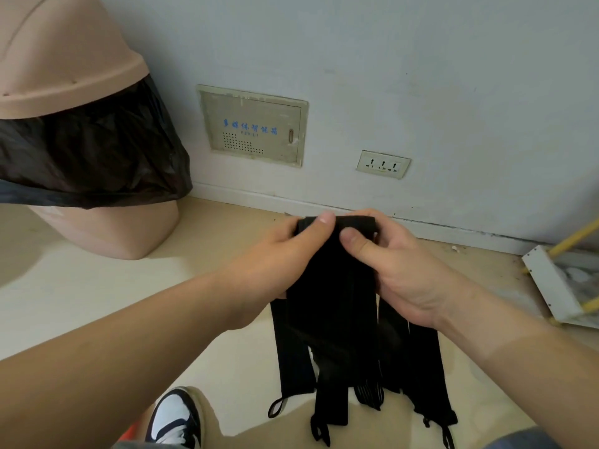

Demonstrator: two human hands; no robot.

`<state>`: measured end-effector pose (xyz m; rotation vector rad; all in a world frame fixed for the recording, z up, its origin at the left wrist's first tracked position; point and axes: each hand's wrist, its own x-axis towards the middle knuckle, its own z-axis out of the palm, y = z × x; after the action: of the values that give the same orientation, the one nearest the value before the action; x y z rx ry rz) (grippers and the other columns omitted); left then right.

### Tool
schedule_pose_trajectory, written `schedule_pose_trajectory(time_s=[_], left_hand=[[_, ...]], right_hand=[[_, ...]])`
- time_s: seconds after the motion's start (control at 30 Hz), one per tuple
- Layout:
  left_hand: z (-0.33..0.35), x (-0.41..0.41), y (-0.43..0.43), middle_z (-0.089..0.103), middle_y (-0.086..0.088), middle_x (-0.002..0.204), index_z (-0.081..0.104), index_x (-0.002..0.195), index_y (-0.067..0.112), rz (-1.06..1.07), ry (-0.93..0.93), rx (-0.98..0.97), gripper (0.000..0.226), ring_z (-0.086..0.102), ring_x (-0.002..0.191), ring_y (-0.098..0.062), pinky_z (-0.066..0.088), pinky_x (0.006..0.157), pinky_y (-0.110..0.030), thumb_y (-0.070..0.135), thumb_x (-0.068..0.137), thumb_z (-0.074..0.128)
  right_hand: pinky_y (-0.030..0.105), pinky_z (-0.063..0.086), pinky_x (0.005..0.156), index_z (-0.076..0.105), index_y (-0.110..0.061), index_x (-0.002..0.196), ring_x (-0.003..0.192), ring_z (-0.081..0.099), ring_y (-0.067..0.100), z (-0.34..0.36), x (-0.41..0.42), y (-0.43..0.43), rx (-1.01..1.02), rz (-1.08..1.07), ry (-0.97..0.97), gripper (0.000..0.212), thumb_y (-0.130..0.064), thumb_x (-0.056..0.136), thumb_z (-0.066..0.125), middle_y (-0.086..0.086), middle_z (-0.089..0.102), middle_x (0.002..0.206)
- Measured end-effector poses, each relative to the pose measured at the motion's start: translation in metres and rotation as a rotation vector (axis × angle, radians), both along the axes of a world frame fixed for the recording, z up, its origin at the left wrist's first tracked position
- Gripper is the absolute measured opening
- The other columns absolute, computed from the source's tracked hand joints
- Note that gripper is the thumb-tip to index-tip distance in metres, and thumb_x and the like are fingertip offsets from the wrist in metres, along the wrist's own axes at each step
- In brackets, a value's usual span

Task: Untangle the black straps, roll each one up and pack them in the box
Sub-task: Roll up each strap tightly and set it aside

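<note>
Both hands clamp the top of the straps (334, 319). Your left hand (291, 251) has its thumb pressed over the folded upper edge, with the fingers curled behind. Your right hand (398, 264) has its thumb on the front and the fingers wrapped round the right side. The thumbs sit just beside each other.

The straps hang from your grip as one bundle of several black bands, with the loop ends lowest, near your shoe (176, 419). You cannot tell whether the ends touch the floor (113, 286).

The floor's far edge, at the wall (421, 76), lies just beyond your knuckles. A bin (107, 228) stands at the far-left edge and a white tray (547, 286) at the right edge. Bare floor shows between the bin and the straps.
</note>
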<state>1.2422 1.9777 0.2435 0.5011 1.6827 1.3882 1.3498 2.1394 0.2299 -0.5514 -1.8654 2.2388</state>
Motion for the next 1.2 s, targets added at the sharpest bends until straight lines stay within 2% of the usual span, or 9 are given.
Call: schedule_pose_trajectory(time_s=[0.1, 0.2, 0.4, 0.67, 0.77, 0.87, 1.0, 1.07, 1.2], left_hand=[[0.001, -0.001, 0.000, 0.079, -0.004, 0.116, 0.067, 0.127, 0.024, -0.010, -0.046, -0.043, 0.061, 0.078, 0.104, -0.022, 0.064, 0.093, -0.047, 0.074, 0.093, 0.057], [0.004, 0.002, 0.001, 0.079, -0.003, 0.107, 0.067, 0.122, 0.021, 0.065, 0.023, 0.010, 0.046, 0.079, 0.097, -0.018, 0.065, 0.084, -0.039, 0.060, 0.098, 0.062], [0.010, 0.015, 0.007, 0.079, -0.003, 0.107, 0.069, 0.116, 0.023, 0.285, 0.023, 0.152, 0.039, 0.079, 0.097, -0.018, 0.066, 0.088, -0.041, 0.055, 0.093, 0.071], [0.009, 0.032, 0.011, 0.077, 0.005, 0.110, 0.061, 0.119, 0.036, 0.293, -0.081, 0.175, 0.035, 0.078, 0.096, -0.009, 0.063, 0.075, -0.030, 0.063, 0.098, 0.058], [0.007, 0.033, 0.007, 0.075, 0.006, 0.110, 0.056, 0.124, 0.036, 0.203, 0.005, 0.159, 0.033, 0.076, 0.090, -0.002, 0.061, 0.068, -0.021, 0.057, 0.100, 0.060], [0.005, 0.028, 0.002, 0.073, 0.005, 0.110, 0.051, 0.126, 0.036, 0.110, 0.148, 0.090, 0.030, 0.075, 0.091, -0.004, 0.064, 0.076, -0.026, 0.053, 0.102, 0.057], [0.006, 0.017, -0.003, 0.071, 0.006, 0.103, 0.049, 0.128, 0.034, 0.034, 0.332, 0.020, 0.030, 0.073, 0.084, -0.002, 0.062, 0.071, -0.022, 0.047, 0.103, 0.059], [0.008, 0.014, -0.004, 0.070, 0.007, 0.101, 0.051, 0.128, 0.032, 0.028, 0.373, 0.048, 0.026, 0.071, 0.080, 0.000, 0.059, 0.066, -0.019, 0.038, 0.105, 0.061], [0.011, 0.005, -0.008, 0.072, 0.005, 0.107, 0.055, 0.127, 0.033, -0.016, 0.378, 0.125, 0.028, 0.074, 0.097, -0.010, 0.064, 0.084, -0.030, 0.025, 0.103, 0.066]], right_hand=[[0.025, 0.059, 0.085, 0.073, -0.017, 0.114, 0.097, 0.073, 0.013, -0.001, 0.004, -0.003, 0.224, 0.004, 0.026, 0.028, 0.003, 0.094, 0.072, 0.001, 0.075, 0.101], [0.029, 0.061, 0.086, 0.075, -0.018, 0.117, 0.102, 0.074, 0.019, 0.004, 0.005, -0.005, 0.199, -0.026, 0.038, 0.035, 0.005, 0.092, 0.073, 0.012, 0.075, 0.113], [0.046, 0.063, 0.087, 0.068, -0.015, 0.130, 0.111, 0.076, 0.033, 0.017, 0.000, -0.017, -0.189, 0.019, -0.011, 0.041, -0.023, 0.090, 0.069, 0.016, 0.076, 0.124], [0.049, 0.045, 0.118, 0.063, -0.029, 0.144, 0.130, 0.067, 0.018, 0.011, 0.001, -0.026, -0.061, 0.099, -0.089, 0.057, -0.066, 0.105, 0.042, 0.000, 0.073, 0.138], [0.047, 0.042, 0.120, 0.068, -0.031, 0.139, 0.129, 0.068, 0.017, 0.009, 0.004, -0.022, -0.089, 0.134, -0.131, 0.063, -0.072, 0.103, 0.035, 0.000, 0.075, 0.134], [0.048, 0.045, 0.118, 0.069, -0.038, 0.136, 0.127, 0.070, 0.015, 0.007, 0.007, -0.019, -0.056, 0.197, -0.214, 0.074, -0.079, 0.101, 0.019, -0.003, 0.076, 0.132], [0.059, 0.053, 0.109, 0.071, -0.052, 0.126, 0.128, 0.068, 0.033, 0.006, 0.006, -0.020, 0.035, 0.261, -0.261, 0.083, -0.085, 0.094, 0.002, 0.005, 0.075, 0.133], [0.056, 0.058, 0.101, 0.069, -0.046, 0.133, 0.127, 0.068, 0.036, 0.005, 0.003, -0.016, -0.017, 0.243, -0.259, 0.082, -0.084, 0.096, 0.006, 0.008, 0.075, 0.132], [0.050, 0.056, 0.095, 0.068, -0.026, 0.138, 0.119, 0.069, 0.040, 0.010, 0.003, -0.007, -0.076, 0.275, -0.211, 0.069, -0.073, 0.102, 0.033, 0.021, 0.071, 0.135]])
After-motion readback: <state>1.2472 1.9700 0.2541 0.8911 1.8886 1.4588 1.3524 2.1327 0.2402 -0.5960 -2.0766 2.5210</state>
